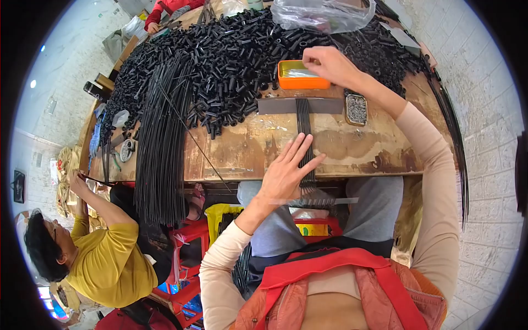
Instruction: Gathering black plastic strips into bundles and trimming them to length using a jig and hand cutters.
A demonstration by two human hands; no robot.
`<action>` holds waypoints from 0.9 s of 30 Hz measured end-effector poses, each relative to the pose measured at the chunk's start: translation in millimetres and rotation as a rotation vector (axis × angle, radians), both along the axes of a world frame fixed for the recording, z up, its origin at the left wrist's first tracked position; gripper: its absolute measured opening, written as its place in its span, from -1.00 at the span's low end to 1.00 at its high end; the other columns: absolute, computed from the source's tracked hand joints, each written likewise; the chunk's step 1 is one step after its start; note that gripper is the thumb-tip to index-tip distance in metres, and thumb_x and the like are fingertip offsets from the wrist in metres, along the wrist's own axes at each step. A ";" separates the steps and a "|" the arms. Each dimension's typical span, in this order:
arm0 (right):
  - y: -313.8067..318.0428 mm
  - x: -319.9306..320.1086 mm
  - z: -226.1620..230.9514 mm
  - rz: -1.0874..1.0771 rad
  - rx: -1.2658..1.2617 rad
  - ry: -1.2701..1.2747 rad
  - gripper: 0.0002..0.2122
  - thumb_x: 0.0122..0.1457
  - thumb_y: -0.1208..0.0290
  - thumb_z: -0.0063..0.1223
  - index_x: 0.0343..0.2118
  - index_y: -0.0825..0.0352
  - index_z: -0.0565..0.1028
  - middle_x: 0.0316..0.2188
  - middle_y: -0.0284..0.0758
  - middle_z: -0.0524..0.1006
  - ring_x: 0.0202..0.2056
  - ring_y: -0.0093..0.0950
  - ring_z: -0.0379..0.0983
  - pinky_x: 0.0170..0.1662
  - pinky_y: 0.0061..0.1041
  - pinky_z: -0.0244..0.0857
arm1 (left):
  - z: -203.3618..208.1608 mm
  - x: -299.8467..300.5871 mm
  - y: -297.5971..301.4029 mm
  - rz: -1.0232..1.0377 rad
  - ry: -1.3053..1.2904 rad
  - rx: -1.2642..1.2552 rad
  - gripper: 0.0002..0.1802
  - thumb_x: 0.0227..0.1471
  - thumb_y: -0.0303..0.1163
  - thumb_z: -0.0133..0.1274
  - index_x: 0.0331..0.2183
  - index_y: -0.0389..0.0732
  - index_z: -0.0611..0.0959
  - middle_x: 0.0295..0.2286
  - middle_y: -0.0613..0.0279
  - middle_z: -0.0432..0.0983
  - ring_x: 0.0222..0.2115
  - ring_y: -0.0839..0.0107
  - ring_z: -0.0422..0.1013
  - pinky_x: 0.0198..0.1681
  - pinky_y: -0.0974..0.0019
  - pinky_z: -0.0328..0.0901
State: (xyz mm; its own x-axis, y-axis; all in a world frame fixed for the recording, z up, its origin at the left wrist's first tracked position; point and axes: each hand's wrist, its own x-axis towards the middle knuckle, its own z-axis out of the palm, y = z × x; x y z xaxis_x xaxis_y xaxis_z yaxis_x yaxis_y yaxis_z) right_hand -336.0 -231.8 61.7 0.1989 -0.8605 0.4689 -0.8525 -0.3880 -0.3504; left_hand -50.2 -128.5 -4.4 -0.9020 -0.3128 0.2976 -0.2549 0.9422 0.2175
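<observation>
- I see the left hand [289, 169] flat, fingers spread, on slim black rods [303, 118] laid across a grey strip [275, 106].
- The right hand [334, 65] curls over a straight-sided orange box [300, 83]; I can't tell whether it pinches anything.
- Short black tubes [234, 66] heap up beyond the box, crowding the worn wooden table [231, 157].
- Crumpled clear plastic [324, 16] lies on the heap; a tin [356, 109] of small metallic bits sits beside the strip.

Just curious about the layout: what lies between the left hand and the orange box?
In the head view, black rods and a grey strip lie between the left hand and the orange box.
</observation>
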 end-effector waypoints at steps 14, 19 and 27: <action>56.4 -0.2 -41.4 0.133 0.046 0.265 -0.76 0.06 0.57 0.04 -0.18 0.34 0.56 -0.43 -0.21 0.49 -0.36 -0.19 0.49 -0.27 -0.29 0.40 | -7.2 1.4 2.3 -0.019 0.003 -0.074 -0.04 -0.47 -0.61 0.11 0.14 0.04 0.40 0.23 -0.06 0.06 0.26 0.03 0.03 0.30 0.08 -0.01; 53.0 2.5 -39.1 0.162 0.056 0.253 -0.80 0.07 0.57 0.03 -0.22 0.36 0.58 -0.45 -0.20 0.49 -0.37 -0.20 0.50 -0.26 -0.30 0.41 | -10.1 1.2 1.7 -0.030 0.032 -0.080 0.01 -0.52 -0.61 0.14 0.14 0.03 0.39 0.23 -0.06 0.06 0.25 0.03 0.03 0.31 0.09 -0.01; 47.5 8.3 -40.0 0.177 0.036 0.240 -0.81 0.07 0.57 0.04 -0.24 0.36 0.58 -0.44 -0.19 0.51 -0.35 -0.19 0.50 -0.25 -0.31 0.41 | -7.4 2.1 2.9 -0.030 0.022 -0.032 -0.07 -0.40 -0.61 0.05 0.16 0.04 0.40 0.23 -0.06 0.08 0.26 0.06 0.04 0.30 0.08 -0.01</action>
State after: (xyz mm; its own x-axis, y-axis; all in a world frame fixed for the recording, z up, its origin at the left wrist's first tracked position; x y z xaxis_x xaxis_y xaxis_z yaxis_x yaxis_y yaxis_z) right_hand -327.7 -184.3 21.7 0.4490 -0.8178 0.3601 -0.8329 -0.5290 -0.1628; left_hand -48.1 -125.6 -11.8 -0.9038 -0.2759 0.3270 -0.2223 0.9559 0.1921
